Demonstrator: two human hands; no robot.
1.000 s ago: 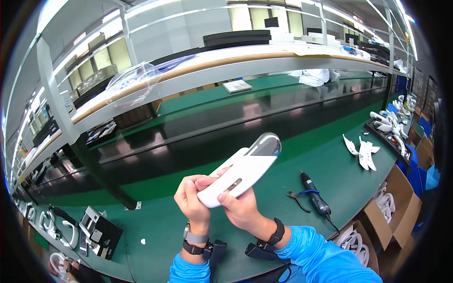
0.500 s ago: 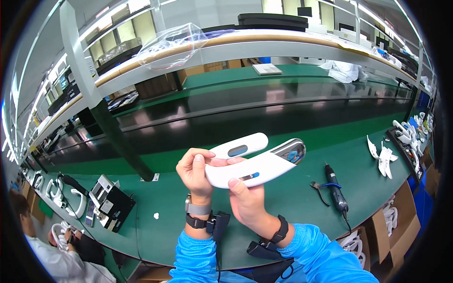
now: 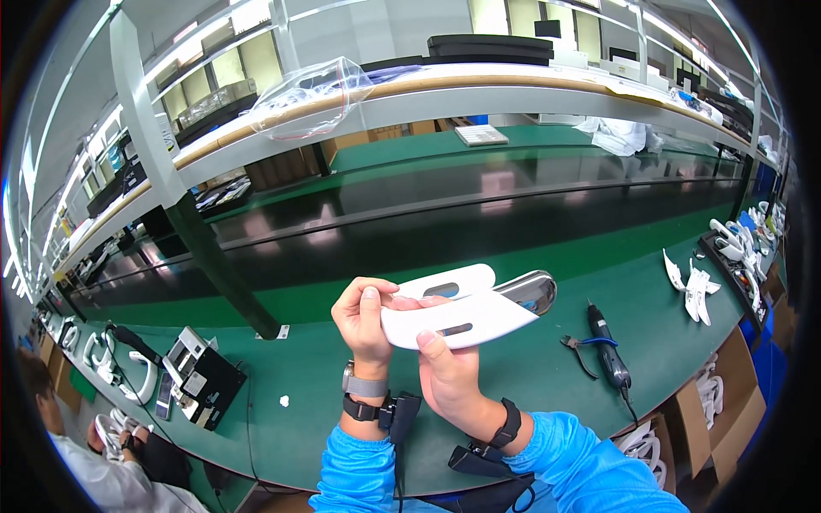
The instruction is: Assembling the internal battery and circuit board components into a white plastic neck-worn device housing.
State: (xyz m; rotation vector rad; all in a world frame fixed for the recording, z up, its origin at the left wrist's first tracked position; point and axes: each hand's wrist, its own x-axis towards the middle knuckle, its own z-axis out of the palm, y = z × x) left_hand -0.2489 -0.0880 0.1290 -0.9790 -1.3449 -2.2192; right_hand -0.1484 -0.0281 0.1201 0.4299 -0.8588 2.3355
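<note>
Above the bench I hold two curved white plastic pieces, one behind the other. The near white shell (image 3: pixel 492 315) has a narrow slot and, at its right end, a glossy dark rounded tip (image 3: pixel 539 291). My right hand (image 3: pixel 449 376) grips it from below, thumb on its face beside the slot. At the left ends of both pieces, my left hand (image 3: pixel 363 318) is closed with fingers bent. The far white piece (image 3: pixel 472 276), with a dark oval opening, is partly covered by the near shell and fingers; which fingers carry it is hard to tell.
To the right lie a black electric screwdriver (image 3: pixel 607 346), blue-handled pliers (image 3: pixel 579 352) and white shell parts (image 3: pixel 699 295). A black boxy device (image 3: pixel 205 380) stands left, beside a phone (image 3: pixel 164 395). A shelf post (image 3: pixel 218 256) rises left. Another person (image 3: pixel 111 470) sits lower left.
Both hands have come slightly down and right with the white pieces. The near shell has tilted so its face and slot look different, and it overlaps the far piece more.
</note>
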